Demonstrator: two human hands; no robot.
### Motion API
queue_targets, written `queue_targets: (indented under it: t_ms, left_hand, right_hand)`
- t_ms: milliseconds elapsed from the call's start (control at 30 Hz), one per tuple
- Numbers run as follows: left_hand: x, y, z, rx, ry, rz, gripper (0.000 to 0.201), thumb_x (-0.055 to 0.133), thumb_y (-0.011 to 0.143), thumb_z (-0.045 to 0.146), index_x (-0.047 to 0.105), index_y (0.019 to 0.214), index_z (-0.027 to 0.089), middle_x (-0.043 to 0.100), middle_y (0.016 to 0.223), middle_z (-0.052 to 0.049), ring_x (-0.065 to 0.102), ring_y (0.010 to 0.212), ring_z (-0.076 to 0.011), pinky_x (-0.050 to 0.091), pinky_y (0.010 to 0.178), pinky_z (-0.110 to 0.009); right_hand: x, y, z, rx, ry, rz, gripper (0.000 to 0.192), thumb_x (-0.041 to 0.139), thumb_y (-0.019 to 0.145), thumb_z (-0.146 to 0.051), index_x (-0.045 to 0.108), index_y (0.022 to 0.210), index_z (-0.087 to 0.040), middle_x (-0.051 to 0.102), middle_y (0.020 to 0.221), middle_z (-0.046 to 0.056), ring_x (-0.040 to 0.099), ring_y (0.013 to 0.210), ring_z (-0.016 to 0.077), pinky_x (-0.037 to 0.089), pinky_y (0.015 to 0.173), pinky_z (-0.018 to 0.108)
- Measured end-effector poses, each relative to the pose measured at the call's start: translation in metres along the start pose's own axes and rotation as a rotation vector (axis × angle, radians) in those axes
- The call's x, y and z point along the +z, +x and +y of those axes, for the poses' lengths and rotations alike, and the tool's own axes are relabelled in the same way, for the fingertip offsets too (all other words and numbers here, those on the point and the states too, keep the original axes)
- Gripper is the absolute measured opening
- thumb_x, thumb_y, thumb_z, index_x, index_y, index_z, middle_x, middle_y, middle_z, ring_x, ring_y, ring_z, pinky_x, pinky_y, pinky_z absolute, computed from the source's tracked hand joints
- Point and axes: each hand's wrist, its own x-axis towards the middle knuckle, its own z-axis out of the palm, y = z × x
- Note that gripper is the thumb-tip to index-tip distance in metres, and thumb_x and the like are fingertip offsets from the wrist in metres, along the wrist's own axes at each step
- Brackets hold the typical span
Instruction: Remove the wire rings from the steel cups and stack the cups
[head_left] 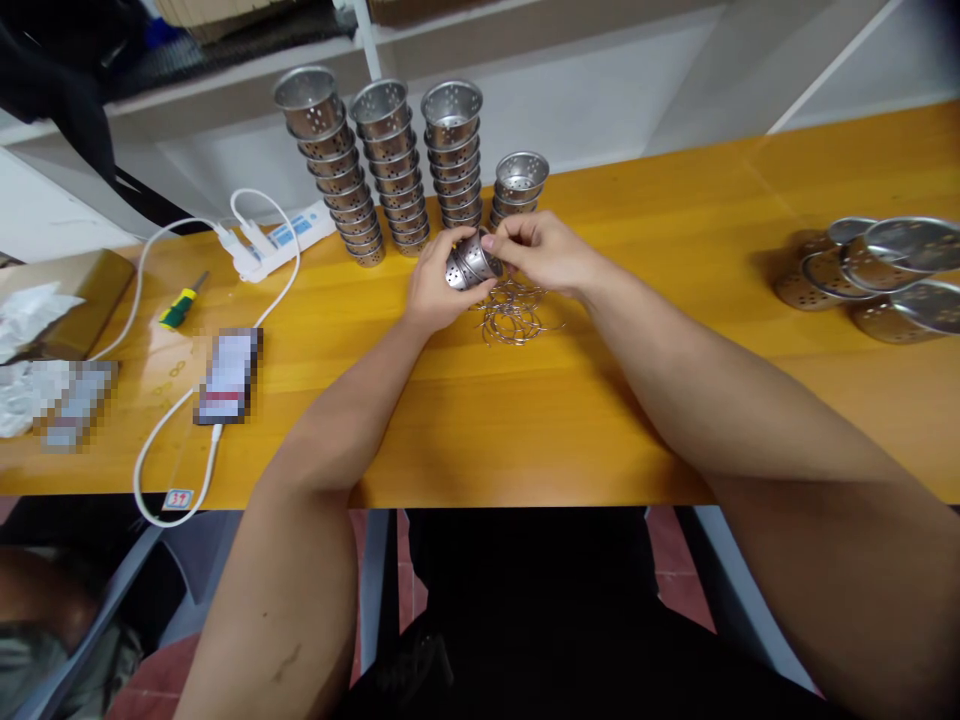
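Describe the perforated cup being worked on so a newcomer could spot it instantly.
Start at the yellow wooden table and find the four stacks of perforated metal cups along its far edge. Just in front of them, both hands meet over a pile of thin wire rings. The cup is the single one lying tipped on its side between the left hand and right hand, not stacked.

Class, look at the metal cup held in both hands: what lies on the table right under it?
A loose heap of thin wire rings lies on the yellow table under the perforated cup. The hands cover the heap's far edge.
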Motion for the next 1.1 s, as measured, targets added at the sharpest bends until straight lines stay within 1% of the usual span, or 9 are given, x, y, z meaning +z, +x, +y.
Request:
queue_targets:
  t_ms: [333, 500, 567, 633, 700, 767, 867, 967, 1100]
  left_hand:
    - [0.002, 0.002, -0.003, -0.03, 0.035, -0.033, 0.085, 0.1, 0.101, 0.072, 0.068, 0.17, 0.035, 0.08, 0.168, -0.01, 0.078, 0.16, -0.0414, 0.058, 0.149, -0.063]
    - [0.006, -0.001, -0.017, -0.049, -0.001, 0.044, 0.096, 0.097, 0.102, 0.09, 0.064, 0.173, 0.034, 0.079, 0.17, -0.012, 0.081, 0.159, -0.0396, 0.061, 0.148, -0.063]
    - [0.007, -0.001, -0.027, -0.053, -0.023, 0.079, 0.1, 0.093, 0.102, 0.098, 0.063, 0.173, 0.035, 0.079, 0.169, -0.012, 0.082, 0.158, -0.0393, 0.062, 0.148, -0.063]
    - [0.008, -0.001, -0.037, -0.056, -0.054, 0.113, 0.101, 0.089, 0.103, 0.103, 0.062, 0.173, 0.035, 0.079, 0.168, -0.012, 0.083, 0.159, -0.0388, 0.062, 0.148, -0.063]
    - [0.009, 0.0, -0.044, -0.059, -0.076, 0.136, 0.101, 0.087, 0.103, 0.104, 0.062, 0.172, 0.035, 0.079, 0.168, -0.012, 0.083, 0.16, -0.039, 0.063, 0.148, -0.063]
    - [0.009, 0.0, -0.046, -0.064, -0.076, 0.137, 0.102, 0.087, 0.102, 0.105, 0.061, 0.171, 0.035, 0.079, 0.169, -0.013, 0.082, 0.162, -0.0399, 0.063, 0.148, -0.063]
    - [0.007, 0.0, -0.038, -0.077, -0.063, 0.105, 0.103, 0.088, 0.103, 0.103, 0.061, 0.173, 0.034, 0.077, 0.171, -0.014, 0.079, 0.166, -0.0417, 0.06, 0.15, -0.065]
    - [0.005, -0.001, -0.022, -0.09, -0.055, 0.054, 0.099, 0.09, 0.106, 0.096, 0.06, 0.176, 0.033, 0.077, 0.172, -0.016, 0.077, 0.167, -0.0425, 0.058, 0.151, -0.067]
    - [0.004, 0.0, 0.002, -0.066, -0.056, 0.018, 0.092, 0.093, 0.108, 0.089, 0.063, 0.174, 0.033, 0.079, 0.171, -0.015, 0.08, 0.165, -0.0405, 0.06, 0.151, -0.066]
  right_hand:
    - [0.009, 0.006, 0.01, 0.066, 0.239, 0.141, 0.089, 0.112, 0.095, -0.098, 0.059, 0.082, -0.026, 0.055, 0.078, 0.002, 0.049, 0.072, 0.0186, 0.051, 0.063, 0.035]
    - [-0.01, 0.006, 0.007, 0.151, 0.407, 0.209, 0.088, 0.098, 0.106, -0.102, 0.054, 0.089, -0.027, 0.048, 0.073, -0.002, 0.038, 0.06, 0.0144, 0.045, 0.055, 0.034]
    - [-0.02, 0.004, 0.009, 0.19, 0.321, 0.216, 0.078, 0.093, 0.115, -0.094, 0.061, 0.09, -0.027, 0.055, 0.072, 0.0, 0.035, 0.058, 0.0135, 0.039, 0.054, 0.034]
    - [-0.027, 0.003, 0.013, 0.228, 0.144, 0.153, 0.068, 0.093, 0.121, -0.081, 0.07, 0.089, -0.026, 0.066, 0.074, 0.003, 0.039, 0.058, 0.0139, 0.034, 0.054, 0.035]
    - [-0.03, 0.001, 0.017, 0.232, -0.046, 0.045, 0.062, 0.099, 0.118, -0.072, 0.076, 0.087, -0.025, 0.073, 0.078, 0.006, 0.048, 0.062, 0.0165, 0.039, 0.056, 0.036]
    - [-0.028, 0.0, 0.019, 0.172, -0.171, -0.009, 0.059, 0.11, 0.11, -0.07, 0.079, 0.087, -0.025, 0.076, 0.082, 0.006, 0.058, 0.072, 0.0202, 0.053, 0.066, 0.037]
    - [-0.019, -0.001, 0.019, 0.061, -0.136, 0.028, 0.057, 0.122, 0.093, -0.07, 0.086, 0.104, -0.027, 0.087, 0.109, 0.007, 0.069, 0.087, 0.0242, 0.067, 0.081, 0.042]
    - [-0.008, -0.001, 0.013, 0.023, 0.046, 0.011, 0.077, 0.125, 0.083, -0.081, 0.087, 0.126, -0.029, 0.09, 0.139, 0.011, 0.077, 0.1, 0.0287, 0.073, 0.085, 0.045]
    - [-0.005, -0.001, 0.003, 0.001, 0.117, -0.001, 0.09, 0.119, 0.078, -0.1, 0.085, 0.123, -0.029, 0.087, 0.128, 0.013, 0.081, 0.114, 0.0339, 0.075, 0.093, 0.047]
